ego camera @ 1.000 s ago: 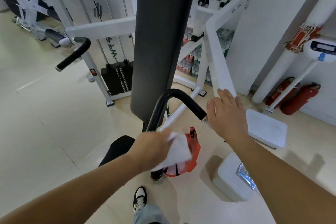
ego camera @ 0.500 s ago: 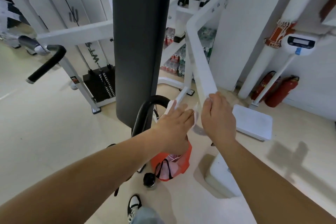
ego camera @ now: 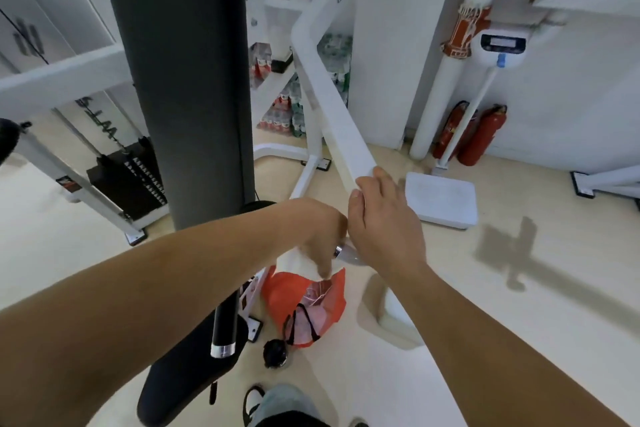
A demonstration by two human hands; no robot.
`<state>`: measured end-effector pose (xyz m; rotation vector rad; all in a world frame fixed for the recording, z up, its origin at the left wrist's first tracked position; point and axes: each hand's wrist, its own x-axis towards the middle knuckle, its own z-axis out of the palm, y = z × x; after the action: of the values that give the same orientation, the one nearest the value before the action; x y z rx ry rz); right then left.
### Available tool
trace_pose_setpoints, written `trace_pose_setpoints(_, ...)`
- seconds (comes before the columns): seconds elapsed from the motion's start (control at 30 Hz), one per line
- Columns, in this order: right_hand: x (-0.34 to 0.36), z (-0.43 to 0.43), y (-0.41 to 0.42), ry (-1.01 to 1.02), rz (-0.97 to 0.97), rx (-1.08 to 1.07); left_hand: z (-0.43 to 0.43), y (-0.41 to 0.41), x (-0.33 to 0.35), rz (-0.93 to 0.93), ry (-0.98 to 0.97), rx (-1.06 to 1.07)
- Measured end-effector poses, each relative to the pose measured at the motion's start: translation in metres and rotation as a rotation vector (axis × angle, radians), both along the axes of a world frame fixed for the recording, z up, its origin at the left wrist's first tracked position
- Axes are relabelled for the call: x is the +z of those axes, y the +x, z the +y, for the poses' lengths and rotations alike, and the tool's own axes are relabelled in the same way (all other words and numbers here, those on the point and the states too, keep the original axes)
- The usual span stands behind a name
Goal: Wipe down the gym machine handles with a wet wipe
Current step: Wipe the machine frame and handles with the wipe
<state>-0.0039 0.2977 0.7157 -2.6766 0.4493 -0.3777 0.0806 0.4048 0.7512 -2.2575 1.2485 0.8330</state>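
An orange bag (ego camera: 304,298) lies on the floor at lower centre. At right, two red extinguishers (ego camera: 481,135) stand against the wall behind a white scale (ego camera: 441,199). Bottles (ego camera: 284,111) fill shelves at upper centre.

The wipe (ego camera: 301,262) under the left hand (ego camera: 322,229) is white. The bag (ego camera: 294,291) below it is orange. The bar (ego camera: 332,107) past the right hand (ego camera: 384,225) is white. The pad (ego camera: 180,80) left of both hands is black.
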Motion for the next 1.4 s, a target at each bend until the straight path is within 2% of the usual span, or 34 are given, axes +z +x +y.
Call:
trace_pose_setpoints(0.03, 0.0, 0.0, 0.0, -0.002, 0.008, -0.002, -0.004, -0.001, 0.001, 0.03, 0.008, 0.036)
trace_pose_setpoints(0.1, 0.0, 0.0, -0.001, -0.006, 0.013, -0.005, 0.001, -0.013, 0.001, -0.084, -0.072, 0.006)
trace_pose_setpoints(0.23, -0.002, 0.002, -0.003, -0.025, 0.014, -0.012, 0.052, -0.038, -0.031, -0.476, -0.524, -0.21)
trace_pose_setpoints(0.3, -0.001, 0.001, -0.003, -0.022, 0.027, -0.018, 0.082, -0.037, -0.046, -0.529, -0.725, -0.315)
trace_pose_setpoints(0.33, 0.001, 0.001, -0.003, -0.015, 0.036, -0.022, 0.097, -0.038, -0.05, -0.509, -0.722, -0.334)
trace_pose_setpoints(0.4, 0.002, 0.002, -0.002, -0.018, 0.055, -0.03, 0.119, -0.045, -0.043, -0.419, -0.594, -0.319)
trace_pose_setpoints(0.5, 0.002, 0.004, -0.002, -0.017, 0.053, -0.041, 0.126, -0.049, -0.016, -0.198, -0.469, -0.191)
trace_pose_setpoints(0.6, 0.002, 0.006, -0.003, -0.027, 0.031, -0.054, 0.103, -0.035, -0.006, -0.328, -0.555, -0.281)
trace_pose_setpoints(0.7, 0.001, 0.007, -0.002, -0.049, 0.022, -0.06, 0.069, -0.014, -0.017, -0.444, -0.449, -0.375)
trace_pose_setpoints(0.77, 0.001, 0.007, -0.001, -0.054, 0.038, -0.063, 0.047, -0.016, -0.014, -0.434, -0.391, -0.368)
trace_pose_setpoints(0.9, 0.0, 0.006, -0.001, -0.067, 0.044, -0.052, 0.016, -0.014, -0.003, -0.201, -0.185, -0.249)
trace_pose_setpoints(0.97, 0.0, 0.005, -0.002, -0.068, 0.044, -0.052, 0.007, 0.004, -0.002, -0.023, -0.133, -0.175)
trace_pose_setpoints(1.03, 0.0, 0.005, -0.002, -0.064, 0.047, -0.062, 0.001, 0.019, 0.005, 0.158, 0.007, -0.102)
trace_pose_setpoints(1.07, 0.0, 0.005, -0.002, -0.062, 0.048, -0.062, -0.001, 0.021, 0.007, 0.184, 0.057, -0.094)
trace_pose_setpoints(1.1, -0.001, 0.006, -0.002, -0.062, 0.045, -0.059, -0.004, 0.018, 0.008, 0.164, 0.056, -0.095)
trace_pose_setpoints(1.17, -0.002, 0.006, -0.001, -0.075, 0.033, -0.055, 0.001, 0.002, 0.002, 0.051, -0.084, -0.086)
trace_pose_setpoints(1.23, -0.004, 0.005, 0.0, -0.085, 0.03, -0.065, 0.02, -0.014, -0.012, -0.197, -0.244, -0.145)
trace_pose_setpoints(1.3, -0.003, 0.005, 0.0, -0.096, 0.041, -0.073, 0.037, -0.024, -0.023, -0.451, -0.33, -0.337)
trace_pose_setpoints(1.33, -0.003, 0.006, -0.001, -0.105, 0.045, -0.071, 0.039, -0.024, -0.026, -0.489, -0.337, -0.367)
trace_pose_setpoints(1.4, -0.003, 0.006, -0.002, -0.124, 0.041, -0.066, 0.032, -0.014, -0.021, -0.354, -0.284, -0.3)
